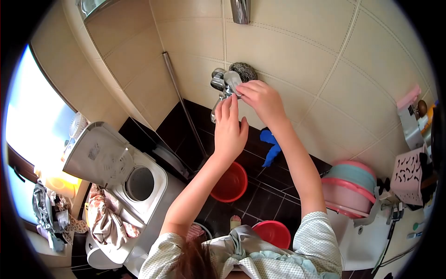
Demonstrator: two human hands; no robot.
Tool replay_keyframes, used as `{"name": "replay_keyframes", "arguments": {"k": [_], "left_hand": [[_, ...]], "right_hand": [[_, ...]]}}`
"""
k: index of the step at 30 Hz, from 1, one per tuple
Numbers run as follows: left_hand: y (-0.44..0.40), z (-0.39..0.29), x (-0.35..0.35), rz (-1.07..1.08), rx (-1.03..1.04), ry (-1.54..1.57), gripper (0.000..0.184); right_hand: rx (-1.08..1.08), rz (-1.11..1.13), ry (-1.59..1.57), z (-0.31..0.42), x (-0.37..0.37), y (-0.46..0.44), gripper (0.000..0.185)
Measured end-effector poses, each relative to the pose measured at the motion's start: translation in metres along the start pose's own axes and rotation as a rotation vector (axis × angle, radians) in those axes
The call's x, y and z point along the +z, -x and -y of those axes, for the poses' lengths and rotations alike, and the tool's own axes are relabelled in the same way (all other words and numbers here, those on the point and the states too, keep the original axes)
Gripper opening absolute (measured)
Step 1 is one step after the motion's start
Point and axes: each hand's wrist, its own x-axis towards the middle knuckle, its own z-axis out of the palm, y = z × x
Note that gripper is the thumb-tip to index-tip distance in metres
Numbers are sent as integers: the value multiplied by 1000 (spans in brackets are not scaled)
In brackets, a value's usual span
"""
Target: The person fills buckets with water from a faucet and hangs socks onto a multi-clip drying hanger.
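A chrome wall tap with a lever handle is at the upper middle of the head view. My right hand comes in from the right, its fingertips closed on the lever. Just below, my left hand reaches up with its fingers stretched out and its thumb apart. Its fingertips are at the tap's underside, and whether they touch it cannot be made out. A dark grey, rough-looking round scrubber sits against the wall behind the lever.
A red basin stands on the dark tiled floor below my left arm, another red basin nearer me. Left is an open top-loading washing machine with clothes on it. A metal pole leans in the corner. Pink basins are stacked right.
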Motion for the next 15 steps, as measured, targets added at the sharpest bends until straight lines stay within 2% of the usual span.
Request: {"name": "replay_keyframes", "arguments": {"k": [3,4,10,15], "left_hand": [[-8,-1,8,-5,-16,4,60],[-9,-1,11,-16,-22,26,61],[-21,5,10,-69,-38,49,60],[-19,13,2,-26,-50,142,60]], "right_hand": [[-19,88,-3,-2,-7,-7,15],[-71,16,17,-3,-5,-10,11],[-127,124,47,-16,-6,-28,6],[-103,54,-70,-12,-6,-25,11]]}}
